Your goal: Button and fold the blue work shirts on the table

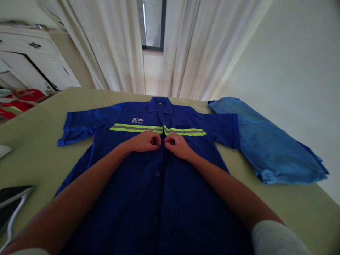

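Observation:
A dark blue work shirt (138, 198) with a yellow-green reflective stripe across the chest lies flat, front up, on a pale green surface (34, 159). Its collar points away from me and both short sleeves are spread out. My left hand (145, 141) and my right hand (176, 144) meet at the shirt's front placket just below the stripe. Both hands are closed in a pinch on the placket edges, fingertips almost touching. A button shows on the placket a little nearer to me.
A lighter blue garment (268, 145) lies crumpled at the right, overlapping the shirt's sleeve. A dark flat object with a white cable (13, 202) sits at the left edge. White drawers (34, 60), red items and curtains stand beyond.

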`<act>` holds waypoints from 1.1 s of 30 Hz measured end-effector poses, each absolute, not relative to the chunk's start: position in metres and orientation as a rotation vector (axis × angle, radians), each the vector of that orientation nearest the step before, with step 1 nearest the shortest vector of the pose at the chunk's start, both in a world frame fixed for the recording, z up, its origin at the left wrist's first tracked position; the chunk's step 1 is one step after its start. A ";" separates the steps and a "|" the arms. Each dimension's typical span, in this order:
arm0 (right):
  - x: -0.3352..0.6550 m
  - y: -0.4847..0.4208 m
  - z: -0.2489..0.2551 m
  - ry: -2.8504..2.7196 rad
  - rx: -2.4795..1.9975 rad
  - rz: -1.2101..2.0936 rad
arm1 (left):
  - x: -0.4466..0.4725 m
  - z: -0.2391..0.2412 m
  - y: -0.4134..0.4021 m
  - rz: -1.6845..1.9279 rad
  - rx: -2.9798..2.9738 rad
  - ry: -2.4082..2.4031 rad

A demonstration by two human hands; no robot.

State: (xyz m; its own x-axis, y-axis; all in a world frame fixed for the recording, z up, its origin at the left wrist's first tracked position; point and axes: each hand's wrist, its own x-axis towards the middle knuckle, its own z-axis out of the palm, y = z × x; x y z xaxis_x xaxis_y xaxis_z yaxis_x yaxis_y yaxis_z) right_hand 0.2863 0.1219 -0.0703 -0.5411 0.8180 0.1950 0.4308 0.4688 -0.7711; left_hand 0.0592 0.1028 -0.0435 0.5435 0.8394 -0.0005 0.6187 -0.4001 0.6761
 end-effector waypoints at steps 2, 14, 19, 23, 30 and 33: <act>0.288 0.123 -0.069 -2.139 -0.980 0.994 | 0.062 -0.044 0.102 0.525 2.084 1.187; 0.289 0.123 -0.059 -2.311 -1.059 0.861 | 0.069 -0.054 0.096 0.693 2.111 1.200; 0.288 0.116 -0.043 -2.459 -1.176 0.628 | 0.067 -0.063 0.098 0.728 2.125 1.181; 0.289 0.114 -0.041 -2.390 -1.169 0.610 | 0.067 -0.060 0.098 0.741 2.132 1.158; 0.290 0.112 -0.058 -2.247 -1.151 0.825 | 0.068 -0.059 0.094 0.761 2.197 1.156; 0.289 0.111 -0.064 -2.132 -1.100 0.845 | 0.069 -0.058 0.093 0.766 2.236 1.180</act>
